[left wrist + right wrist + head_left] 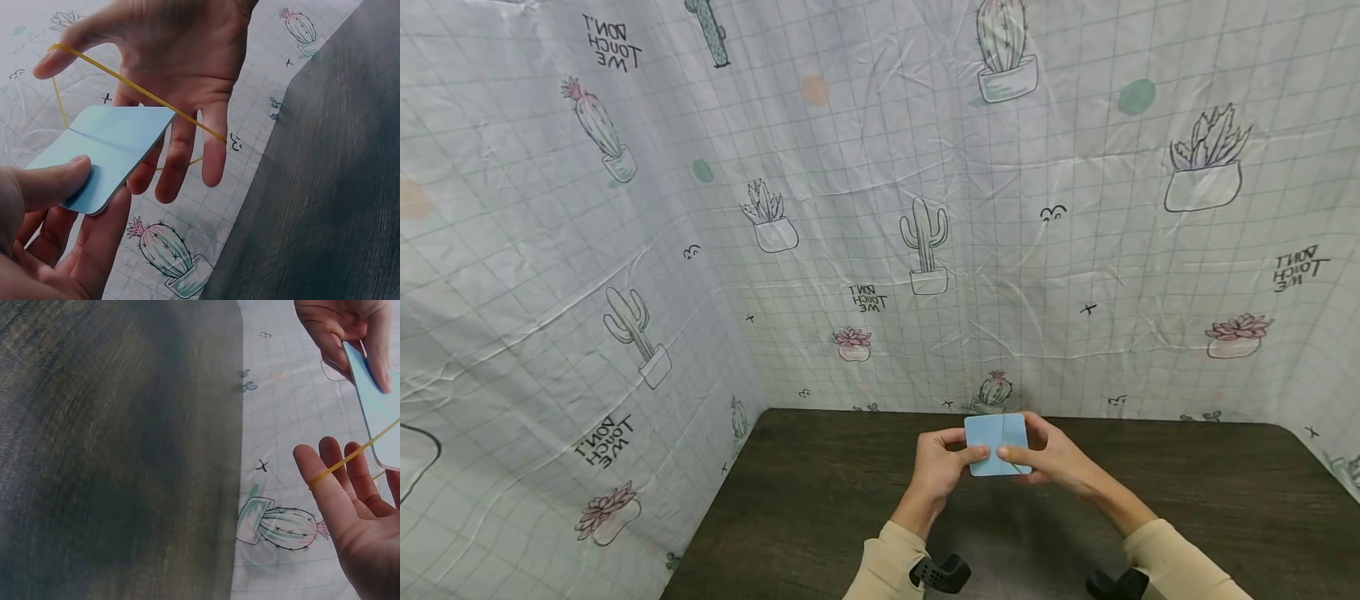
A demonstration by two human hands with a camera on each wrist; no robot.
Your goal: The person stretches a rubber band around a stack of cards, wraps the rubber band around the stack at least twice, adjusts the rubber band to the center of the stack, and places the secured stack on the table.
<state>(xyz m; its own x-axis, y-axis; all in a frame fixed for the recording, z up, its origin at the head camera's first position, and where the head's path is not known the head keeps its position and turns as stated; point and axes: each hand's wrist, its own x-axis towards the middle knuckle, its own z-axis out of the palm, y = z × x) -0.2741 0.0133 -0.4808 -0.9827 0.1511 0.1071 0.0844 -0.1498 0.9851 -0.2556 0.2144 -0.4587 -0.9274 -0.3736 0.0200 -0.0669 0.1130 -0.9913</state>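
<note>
A thin light blue card (pixel 985 433) with rounded corners is held up above the dark table. My left hand (pixel 934 462) pinches it, thumb on its face and fingers behind. On the other side, my right hand (pixel 1054 454) holds a yellow rubber band (pixel 125 82) stretched from the thumb to the little finger. These fingers are spread and mostly straight, as the left wrist view shows. One strand of the band crosses the corner of the card, and another runs behind it. In the right wrist view, the band (pixel 347 460) loops over an extended finger.
Below the hands lies a dark wood-grain table (pixel 820 500). A white grid sheet (pixel 850 167) printed with cacti hangs behind it and along the sides. Each forearm carries a black wrist strap, one at the left sleeve (pixel 891 554) and one at the right sleeve (pixel 1172 558).
</note>
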